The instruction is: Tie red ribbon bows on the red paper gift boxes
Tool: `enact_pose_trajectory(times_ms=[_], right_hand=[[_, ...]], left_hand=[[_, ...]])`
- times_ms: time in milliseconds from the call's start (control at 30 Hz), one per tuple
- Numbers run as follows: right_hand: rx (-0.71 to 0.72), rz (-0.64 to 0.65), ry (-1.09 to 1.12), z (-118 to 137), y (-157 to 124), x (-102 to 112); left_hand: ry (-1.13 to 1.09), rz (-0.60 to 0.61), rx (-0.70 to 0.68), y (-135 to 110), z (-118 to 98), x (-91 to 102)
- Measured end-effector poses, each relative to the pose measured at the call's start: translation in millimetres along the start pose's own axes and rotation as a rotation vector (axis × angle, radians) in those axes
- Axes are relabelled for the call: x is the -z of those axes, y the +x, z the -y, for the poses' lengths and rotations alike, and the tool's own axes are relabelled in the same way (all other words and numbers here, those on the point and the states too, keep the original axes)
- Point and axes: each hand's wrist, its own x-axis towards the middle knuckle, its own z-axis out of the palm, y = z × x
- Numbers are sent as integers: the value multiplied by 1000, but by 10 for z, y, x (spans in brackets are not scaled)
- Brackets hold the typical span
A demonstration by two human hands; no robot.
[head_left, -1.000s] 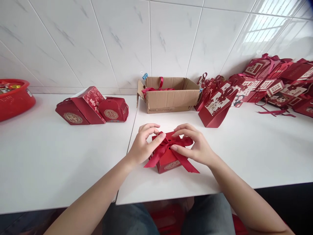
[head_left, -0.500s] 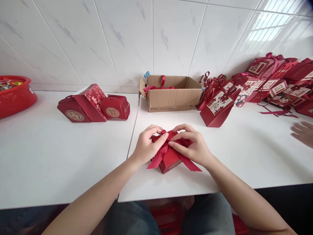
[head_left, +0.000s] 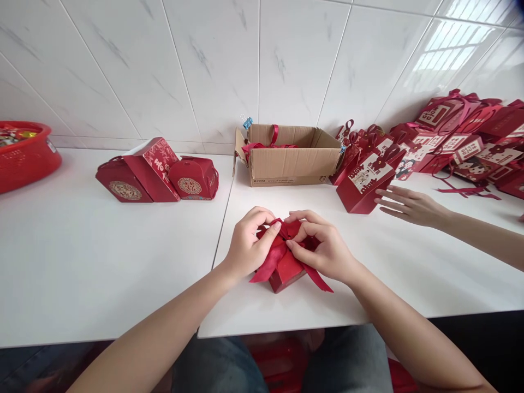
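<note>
A small red gift box (head_left: 286,271) sits on the white table in front of me, with a red ribbon (head_left: 271,263) looped and crossed over its top. My left hand (head_left: 250,240) pinches part of the ribbon between thumb and fingers at the box's upper left. From the other side, my right hand (head_left: 321,244) closes thumb and fingertips on the ribbon near its middle. Two loose ribbon tails hang toward the table edge. The fingers partly hide the knot area and the top of the box.
Behind the box stands an open cardboard carton (head_left: 292,166) with red ribbon inside. Several red boxes (head_left: 192,179) sit left; a red basket (head_left: 28,158) is farther left. Another person's hand (head_left: 411,206) reaches to a standing red box (head_left: 362,188), beside piled gift boxes (head_left: 450,136).
The other person's hand has come in from the right edge to the standing red box. My hands stay on the ribbon, with small finger shifts; the ribbon tails have moved slightly.
</note>
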Motion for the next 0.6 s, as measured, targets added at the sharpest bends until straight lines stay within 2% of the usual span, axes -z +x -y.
enact_pose_trajectory(times_ms=[200,367,467,600], right_hand=[[47,-11,-44,-5,26,-11],[48,6,-29,-8,18,-11],[-26,9,13,-48,11,75],[-233,3,93,-168,23,298]], left_hand=[[49,-53,-10,18,21,-9],[30,-24,-17,14,39,1],[-5,-23,-13,8,52,24],[-66,-34,46,10,50,66]])
